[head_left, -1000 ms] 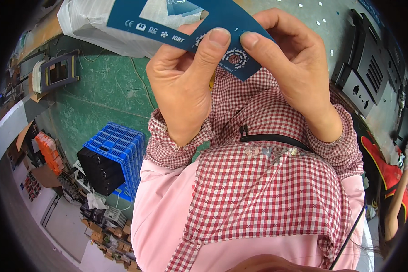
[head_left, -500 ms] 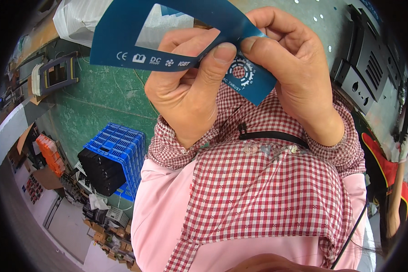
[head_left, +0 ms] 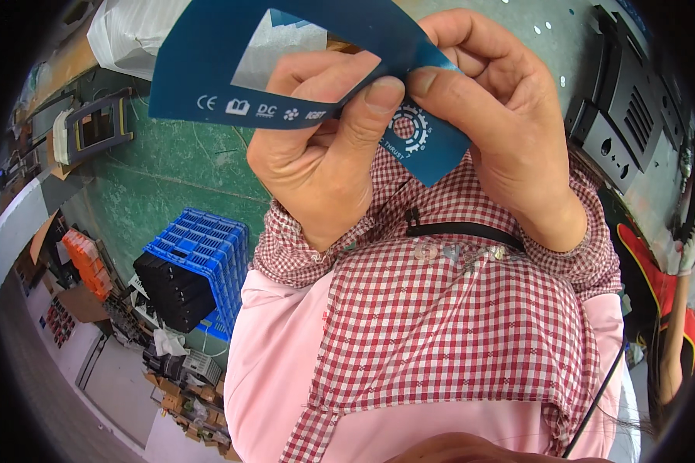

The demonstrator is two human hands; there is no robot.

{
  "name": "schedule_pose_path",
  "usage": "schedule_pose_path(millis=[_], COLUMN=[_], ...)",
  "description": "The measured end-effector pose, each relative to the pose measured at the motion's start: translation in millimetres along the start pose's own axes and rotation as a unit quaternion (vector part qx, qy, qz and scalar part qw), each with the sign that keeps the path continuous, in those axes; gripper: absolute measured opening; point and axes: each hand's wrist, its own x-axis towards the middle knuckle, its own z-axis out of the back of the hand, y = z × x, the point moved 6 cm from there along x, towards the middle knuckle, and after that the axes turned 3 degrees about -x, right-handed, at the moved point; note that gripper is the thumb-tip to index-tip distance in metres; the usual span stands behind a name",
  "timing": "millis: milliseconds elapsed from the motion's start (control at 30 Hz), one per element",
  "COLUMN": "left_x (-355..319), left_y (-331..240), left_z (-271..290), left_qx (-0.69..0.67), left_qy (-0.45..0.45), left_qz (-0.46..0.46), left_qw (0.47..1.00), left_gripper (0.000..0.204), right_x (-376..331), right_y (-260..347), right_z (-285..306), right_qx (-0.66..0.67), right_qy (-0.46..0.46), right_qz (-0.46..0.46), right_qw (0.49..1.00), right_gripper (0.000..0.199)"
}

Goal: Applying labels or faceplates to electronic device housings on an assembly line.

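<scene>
A thin dark-blue panel sticker [head_left: 197, 65] with white symbols is bent between my two hands at the top of the view. It has a large rectangular cut-out and a small round hole inside a printed dial ring. My left hand [head_left: 324, 147] pinches its lower edge, thumb in front, with fingers showing through the cut-out. Close beside it, my right hand [head_left: 510, 116] grips the sheet between thumb and curled fingers, near the dial ring. The two thumb tips almost meet. What the fingertips do behind the sheet is hidden.
Black slotted metal panels [head_left: 625, 108] lie at the right on a grey surface with small white discs. White foam wrapping [head_left: 123, 38] is at upper left. A blue crate [head_left: 201, 239] with black parts stands lower left on the green floor. Another person's arm [head_left: 676, 332] shows far right.
The sticker has tilted slightly, its left end and lower corner dropping a little. Both hands keep their pinch, with the right thumb shifted slightly.
</scene>
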Motion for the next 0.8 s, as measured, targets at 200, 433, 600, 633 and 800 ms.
schedule_pose_path(millis=[200,433,600,633,800], left_x=[2.2,-0.8,-2.2,-1.2,1.1], left_y=[0.5,4.6,8.4,7.9,14.7], left_z=[-3.7,-11.6,-11.5,-11.0,1.8], left_qx=[-0.100,-0.208,-0.247,-0.247,-0.287], left_qy=[-0.046,-0.051,-0.067,-0.068,-0.020], left_qz=[0.094,0.154,0.180,0.180,0.203], left_qw=[0.989,0.965,0.950,0.950,0.936], left_gripper=[0.020,0.021,0.019,0.019,0.023], right_x=[-4.2,-9.0,-9.4,-12.2,-5.1], right_y=[7.0,11.2,12.3,9.8,17.5], right_z=[0.0,2.2,6.8,7.5,11.2], right_qx=[-0.109,-0.166,-0.225,-0.251,-0.070], right_qy=[-0.011,-0.015,0.006,0.022,0.024], right_qz=[0.106,0.126,0.162,0.160,0.084], right_qw=[0.988,0.978,0.961,0.954,0.994], right_gripper=[0.020,0.014,0.014,0.013,0.026])
